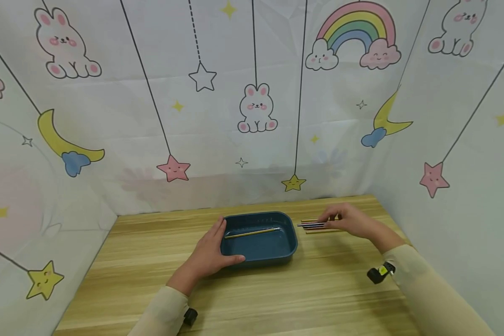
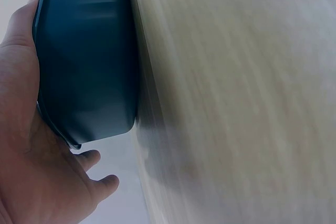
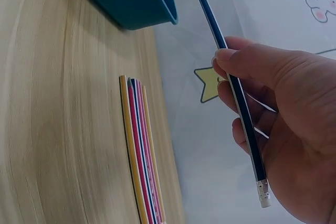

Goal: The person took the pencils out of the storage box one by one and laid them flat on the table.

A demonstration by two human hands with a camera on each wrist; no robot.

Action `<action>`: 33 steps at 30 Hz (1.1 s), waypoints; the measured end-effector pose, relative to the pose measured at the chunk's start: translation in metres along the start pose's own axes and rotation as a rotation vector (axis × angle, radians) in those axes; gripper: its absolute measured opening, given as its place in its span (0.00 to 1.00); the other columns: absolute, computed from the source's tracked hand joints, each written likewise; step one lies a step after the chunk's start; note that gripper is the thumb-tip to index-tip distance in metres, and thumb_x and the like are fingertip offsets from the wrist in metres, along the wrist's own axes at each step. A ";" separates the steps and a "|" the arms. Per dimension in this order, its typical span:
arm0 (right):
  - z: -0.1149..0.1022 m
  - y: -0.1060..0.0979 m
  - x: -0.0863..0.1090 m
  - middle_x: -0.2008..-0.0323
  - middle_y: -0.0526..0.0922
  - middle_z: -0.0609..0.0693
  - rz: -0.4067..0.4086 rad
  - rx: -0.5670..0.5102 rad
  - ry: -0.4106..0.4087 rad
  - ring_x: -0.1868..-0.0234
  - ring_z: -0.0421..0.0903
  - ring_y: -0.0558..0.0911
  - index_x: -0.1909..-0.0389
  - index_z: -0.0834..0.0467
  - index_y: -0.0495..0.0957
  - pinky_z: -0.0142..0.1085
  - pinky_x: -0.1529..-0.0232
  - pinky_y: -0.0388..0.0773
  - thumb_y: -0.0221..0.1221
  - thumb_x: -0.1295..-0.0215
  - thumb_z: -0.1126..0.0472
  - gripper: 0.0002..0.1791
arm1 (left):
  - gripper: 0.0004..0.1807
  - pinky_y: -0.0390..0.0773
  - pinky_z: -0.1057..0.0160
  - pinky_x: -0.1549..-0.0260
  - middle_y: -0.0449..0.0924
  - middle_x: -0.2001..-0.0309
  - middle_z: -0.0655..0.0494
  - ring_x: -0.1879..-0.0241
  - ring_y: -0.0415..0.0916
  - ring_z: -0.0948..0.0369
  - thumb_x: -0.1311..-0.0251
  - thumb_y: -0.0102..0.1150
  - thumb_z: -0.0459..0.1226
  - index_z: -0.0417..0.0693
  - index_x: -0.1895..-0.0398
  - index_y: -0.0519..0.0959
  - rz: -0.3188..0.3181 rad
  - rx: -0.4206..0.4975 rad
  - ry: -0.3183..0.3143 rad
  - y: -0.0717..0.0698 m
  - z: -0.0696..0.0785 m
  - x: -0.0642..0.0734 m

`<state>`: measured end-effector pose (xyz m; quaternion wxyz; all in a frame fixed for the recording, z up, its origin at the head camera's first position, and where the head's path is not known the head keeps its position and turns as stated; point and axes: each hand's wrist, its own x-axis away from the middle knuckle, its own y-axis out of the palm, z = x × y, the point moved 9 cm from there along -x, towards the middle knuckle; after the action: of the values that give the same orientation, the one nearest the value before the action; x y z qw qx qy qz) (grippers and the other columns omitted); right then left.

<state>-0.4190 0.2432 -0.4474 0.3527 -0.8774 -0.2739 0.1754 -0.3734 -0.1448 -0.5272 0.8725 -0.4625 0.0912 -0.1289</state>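
A dark teal rectangular box stands on the table with one yellow pencil lying inside. My left hand rests against the box's left end, thumb along the near rim and fingers fairly straight along the left side. Between the thumb and fingers of my right hand is a dark blue pencil with a pale stripe and a white eraser. It is held tilted above the table, right of the box. Below it lie several yellow, pink and dark striped pencils, side by side.
The wooden table meets a white cloth backdrop printed with rabbits, stars and moons at the back and both sides. Small black wrist cameras sit on both sleeves. The pencil row lies close to the box's right end.
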 end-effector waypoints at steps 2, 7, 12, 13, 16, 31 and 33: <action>0.004 -0.002 0.002 0.50 0.90 0.51 0.005 0.001 0.008 0.55 0.46 0.84 0.48 0.55 0.93 0.40 0.60 0.80 0.69 0.23 0.67 0.10 | 0.72 0.56 0.30 0.21 0.39 0.08 0.45 0.13 0.46 0.38 0.41 0.75 0.70 0.43 0.08 0.46 -0.002 0.003 -0.002 0.000 0.000 0.000; 0.019 -0.006 0.005 0.50 0.90 0.50 0.017 0.008 0.048 0.55 0.46 0.84 0.48 0.54 0.94 0.40 0.59 0.81 0.69 0.23 0.67 0.10 | 0.72 0.56 0.29 0.21 0.39 0.08 0.46 0.13 0.46 0.38 0.41 0.75 0.70 0.43 0.08 0.46 -0.001 0.003 -0.004 0.000 0.000 0.000; 0.026 -0.008 0.010 0.50 0.90 0.53 0.025 0.009 0.036 0.53 0.48 0.85 0.49 0.57 0.93 0.39 0.58 0.83 0.68 0.24 0.69 0.10 | 0.72 0.56 0.29 0.21 0.39 0.08 0.46 0.13 0.46 0.38 0.41 0.75 0.70 0.43 0.08 0.46 0.001 0.004 -0.003 -0.001 0.000 0.000; 0.027 -0.008 0.011 0.50 0.91 0.54 0.025 0.003 0.031 0.54 0.48 0.85 0.50 0.58 0.93 0.39 0.59 0.84 0.68 0.24 0.70 0.09 | 0.72 0.56 0.29 0.21 0.39 0.08 0.46 0.13 0.46 0.38 0.41 0.75 0.70 0.43 0.08 0.46 0.001 0.004 -0.003 -0.001 0.000 0.000; 0.034 -0.006 0.013 0.52 0.91 0.53 0.032 0.001 0.039 0.55 0.47 0.86 0.51 0.57 0.94 0.37 0.60 0.84 0.68 0.25 0.70 0.10 | 0.72 0.56 0.29 0.21 0.40 0.08 0.46 0.13 0.46 0.38 0.41 0.75 0.70 0.43 0.08 0.46 0.001 0.006 -0.004 -0.001 0.000 0.000; 0.064 0.009 0.014 0.55 0.92 0.51 0.047 0.051 0.027 0.51 0.52 0.89 0.52 0.59 0.94 0.38 0.52 0.85 0.70 0.28 0.72 0.09 | 0.72 0.56 0.29 0.21 0.41 0.09 0.45 0.13 0.46 0.38 0.41 0.76 0.70 0.43 0.08 0.47 -0.003 -0.004 -0.009 -0.001 0.001 0.000; 0.068 0.011 0.013 0.56 0.92 0.51 0.052 0.049 0.026 0.52 0.52 0.89 0.53 0.60 0.94 0.37 0.53 0.85 0.70 0.28 0.73 0.09 | 0.72 0.56 0.29 0.21 0.41 0.09 0.45 0.13 0.46 0.38 0.42 0.76 0.71 0.43 0.08 0.47 -0.004 -0.004 -0.011 -0.001 0.001 0.000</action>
<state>-0.4386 0.2803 -0.5033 0.3729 -0.8775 -0.2420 0.1797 -0.3729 -0.1443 -0.5260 0.8718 -0.4649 0.0860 -0.1278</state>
